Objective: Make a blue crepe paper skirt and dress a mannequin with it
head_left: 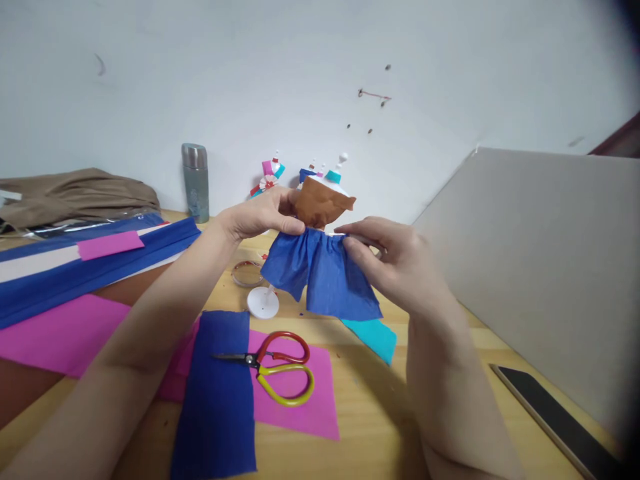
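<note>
A small white dress form [343, 160] wears a brown wrap [323, 202] and a teal neck band. It leans over the table, its round white base [263, 303] low and to the left. A gathered blue crepe paper skirt [333, 280] hangs at its waist, covering most of the stand. My left hand [277, 210] is closed around the waist, its thumb pressing the skirt's top edge. My right hand [385, 257] pinches that same edge on the right side. Scissors [285, 367] with one red and one yellow handle lie below, on blue paper [215, 400] and pink paper [300, 407].
More dressed forms [270, 175] stand behind by the wall. A roll of tape [247, 273] lies left of the skirt, a teal strip [375, 339] under it. A thermos [195, 183], folded papers [100, 267] and brown cloth [75, 197] sit left; a phone [555, 420] and white panel [540, 267] right.
</note>
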`<state>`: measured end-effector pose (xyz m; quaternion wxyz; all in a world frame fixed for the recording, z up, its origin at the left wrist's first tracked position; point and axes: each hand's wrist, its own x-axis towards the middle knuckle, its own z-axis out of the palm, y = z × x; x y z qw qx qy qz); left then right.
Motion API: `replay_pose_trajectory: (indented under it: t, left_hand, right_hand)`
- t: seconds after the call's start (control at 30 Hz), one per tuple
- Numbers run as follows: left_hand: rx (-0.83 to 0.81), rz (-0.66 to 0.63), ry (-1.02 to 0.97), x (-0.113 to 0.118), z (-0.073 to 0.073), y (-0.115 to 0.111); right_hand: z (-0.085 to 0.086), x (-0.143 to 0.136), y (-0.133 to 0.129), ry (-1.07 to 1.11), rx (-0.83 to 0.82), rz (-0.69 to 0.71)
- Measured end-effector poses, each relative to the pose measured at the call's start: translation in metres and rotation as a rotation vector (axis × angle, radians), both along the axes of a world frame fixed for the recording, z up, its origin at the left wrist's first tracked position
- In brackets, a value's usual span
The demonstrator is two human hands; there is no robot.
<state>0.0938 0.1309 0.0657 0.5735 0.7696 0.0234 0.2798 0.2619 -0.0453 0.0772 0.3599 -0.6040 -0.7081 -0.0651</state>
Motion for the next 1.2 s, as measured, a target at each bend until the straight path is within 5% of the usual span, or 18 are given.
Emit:
replay_pose_trajectory:
  t: [0.3, 0.87, 1.2]
  left_hand:
    - [0.117, -0.160, -0.088, 0.004, -0.003, 0.005]
    - [0.060, -0.108, 0.005, 0.009, -0.003, -0.007]
    - [0.049, -0.101, 0.033, 0.012, -0.013, -0.001]
  right_hand:
    - [-0.006, -0.007, 0.003, -0.237, 0.331, -0.102]
    - [-0.008, -0.008, 0.010, -0.081, 0.213, -0.075]
    - [-0.011, -0.003, 0.020, 0.262, -0.049, 0.196]
